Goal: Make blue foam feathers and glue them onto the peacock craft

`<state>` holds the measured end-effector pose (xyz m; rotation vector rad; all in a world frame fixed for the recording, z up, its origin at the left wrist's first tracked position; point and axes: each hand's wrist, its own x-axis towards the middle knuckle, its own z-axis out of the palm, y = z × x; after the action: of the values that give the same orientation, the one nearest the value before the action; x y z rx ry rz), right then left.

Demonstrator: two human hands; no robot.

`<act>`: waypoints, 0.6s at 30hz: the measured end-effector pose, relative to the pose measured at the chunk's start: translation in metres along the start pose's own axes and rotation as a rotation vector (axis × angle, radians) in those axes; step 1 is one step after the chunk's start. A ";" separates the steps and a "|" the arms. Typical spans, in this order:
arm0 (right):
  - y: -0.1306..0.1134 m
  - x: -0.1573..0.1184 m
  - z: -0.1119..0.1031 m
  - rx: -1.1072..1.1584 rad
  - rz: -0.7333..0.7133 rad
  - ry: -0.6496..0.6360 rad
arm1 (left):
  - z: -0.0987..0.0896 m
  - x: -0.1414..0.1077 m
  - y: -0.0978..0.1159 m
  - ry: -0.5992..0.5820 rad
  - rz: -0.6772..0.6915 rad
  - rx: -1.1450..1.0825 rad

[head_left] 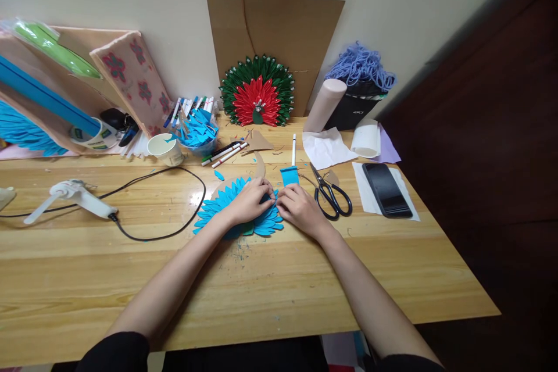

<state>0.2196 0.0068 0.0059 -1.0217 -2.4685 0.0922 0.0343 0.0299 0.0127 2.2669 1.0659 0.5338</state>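
A fan of blue paper petals (224, 200) with a bit of green at its lower middle lies on the wooden table (270, 296). My left hand (253, 200) rests over its right part, fingers pinched together. Close beside it, my right hand (299, 208) is at the fan's right edge, its fingers also bent together. Whatever the fingertips hold is too small to make out. Just beyond my right hand lies a blue paper strip (289, 176), touching a white marker (294, 150). Brown cardboard (260, 164) shows behind the petals.
Black-handled scissors (330, 195) and a phone (387, 190) lie to the right. A glue gun (82, 197) with a looping black cord is at left. Behind stand a paper cup (165, 151), a bowl of blue scraps (198, 131) and a red-green petal fan (258, 93) against cardboard.
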 end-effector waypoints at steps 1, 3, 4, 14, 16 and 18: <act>0.000 0.000 0.001 -0.005 -0.006 -0.003 | 0.000 0.000 0.000 0.001 -0.002 -0.004; 0.001 0.000 0.001 -0.001 -0.012 0.000 | 0.001 0.000 0.000 0.005 -0.005 -0.011; 0.001 0.000 0.001 0.006 -0.013 0.003 | 0.001 0.000 0.000 0.006 -0.004 -0.012; 0.004 -0.001 -0.002 0.012 -0.046 -0.020 | 0.000 0.000 0.002 0.011 0.008 0.029; 0.003 -0.001 -0.002 0.020 -0.045 -0.018 | 0.000 0.000 0.002 0.012 0.012 0.027; 0.002 -0.001 -0.003 0.043 -0.041 -0.018 | 0.000 0.000 0.002 0.013 0.013 0.021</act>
<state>0.2227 0.0078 0.0074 -0.9556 -2.4914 0.1413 0.0352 0.0288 0.0136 2.2929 1.0690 0.5459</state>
